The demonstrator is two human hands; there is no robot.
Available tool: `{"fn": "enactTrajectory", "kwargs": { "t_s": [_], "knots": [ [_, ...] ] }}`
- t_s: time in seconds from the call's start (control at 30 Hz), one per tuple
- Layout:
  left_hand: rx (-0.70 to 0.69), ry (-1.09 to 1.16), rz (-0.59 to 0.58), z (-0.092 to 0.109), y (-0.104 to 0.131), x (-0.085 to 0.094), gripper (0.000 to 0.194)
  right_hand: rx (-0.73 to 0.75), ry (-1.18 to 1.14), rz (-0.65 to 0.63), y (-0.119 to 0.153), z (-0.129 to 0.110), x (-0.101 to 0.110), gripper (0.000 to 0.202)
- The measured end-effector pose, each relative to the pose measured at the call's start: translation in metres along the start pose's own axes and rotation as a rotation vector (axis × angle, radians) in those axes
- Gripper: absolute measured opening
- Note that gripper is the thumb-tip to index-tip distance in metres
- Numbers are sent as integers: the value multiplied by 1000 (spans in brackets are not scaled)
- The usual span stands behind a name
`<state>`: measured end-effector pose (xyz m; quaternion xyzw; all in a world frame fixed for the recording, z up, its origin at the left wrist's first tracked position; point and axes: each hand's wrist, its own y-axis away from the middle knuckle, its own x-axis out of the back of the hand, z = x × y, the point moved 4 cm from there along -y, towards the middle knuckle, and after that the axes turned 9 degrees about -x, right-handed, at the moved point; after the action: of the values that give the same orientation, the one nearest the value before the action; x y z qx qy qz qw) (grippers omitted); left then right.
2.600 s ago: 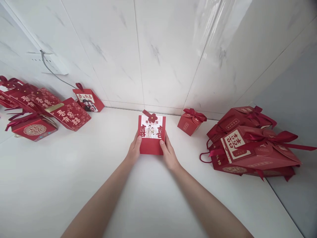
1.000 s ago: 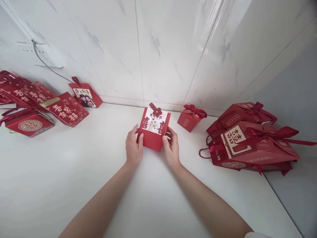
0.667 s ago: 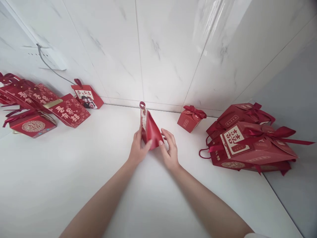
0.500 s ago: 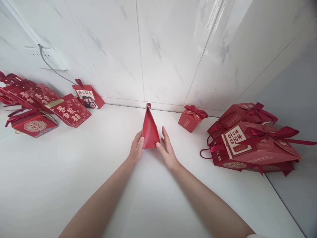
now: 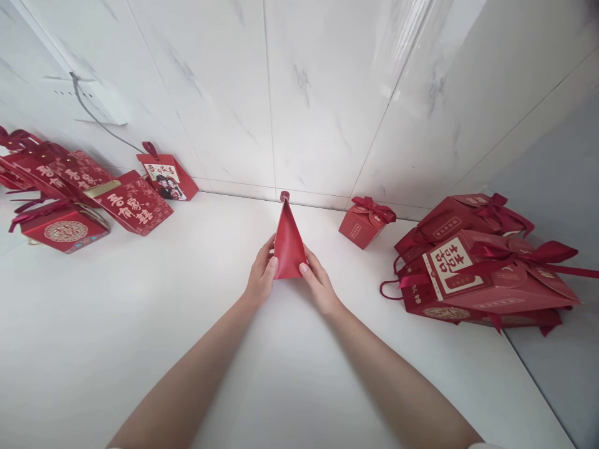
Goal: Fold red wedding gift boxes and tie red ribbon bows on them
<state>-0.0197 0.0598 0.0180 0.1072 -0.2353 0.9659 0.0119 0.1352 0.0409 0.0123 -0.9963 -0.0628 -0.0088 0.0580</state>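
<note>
A red triangular gift box (image 5: pixel 290 252) stands on the white table (image 5: pixel 224 362) with its narrow tip up and a small ribbon loop at the top. The plain side panel faces me. My left hand (image 5: pixel 261 271) holds its left edge, thumb near the lower front corner and fingers behind. My right hand (image 5: pixel 321 280) grips the right edge in the same way, thumb on the lower right corner. The fingers of both hands are partly hidden behind the box.
Small ribbon-tied red box (image 5: pixel 366 223) stands right, near the tiled wall (image 5: pixel 318 106). Larger red boxes with bows (image 5: pixel 505 274) are piled at far right. At left are several red gift boxes (image 5: pixel 135 206), a triangular box with a picture label (image 5: pixel 168 178) and a grey cable (image 5: pixel 103 131).
My right hand's fingers have closed in from beside the box to its right edge. The left hand keeps its hold. The whole view has shifted slightly.
</note>
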Motion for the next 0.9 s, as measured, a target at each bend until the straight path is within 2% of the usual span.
{"fn": "enactTrajectory", "kwargs": {
  "t_s": [0.1,0.17,0.23,0.33,0.4,0.5,0.6,0.7,0.8,0.9],
  "knots": [
    [-23,-51,59,-3,2,3,67,104,191,175,7,-6,3,60],
    [-72,-159,115,1,3,5,73,223,323,213,13,-13,0,58],
    [-108,-250,127,5,4,5,82,269,385,163,17,-16,-6,54],
    [-131,-320,114,11,4,4,92,149,315,90,18,-14,-12,54],
    [-159,-331,117,13,3,4,94,86,259,60,18,-12,-15,53],
    [-216,-328,146,16,3,6,96,84,224,28,18,-14,-18,51],
    [-217,-328,177,18,2,8,98,63,167,-5,17,-15,-18,50],
    [-165,-290,214,16,2,10,92,60,97,-62,18,-17,-21,46],
    [-90,-92,221,6,-1,11,74,98,70,-77,19,-18,-23,47],
    [-18,193,164,-5,-3,8,58,91,-17,53,15,-13,-15,74]
  ]
}}
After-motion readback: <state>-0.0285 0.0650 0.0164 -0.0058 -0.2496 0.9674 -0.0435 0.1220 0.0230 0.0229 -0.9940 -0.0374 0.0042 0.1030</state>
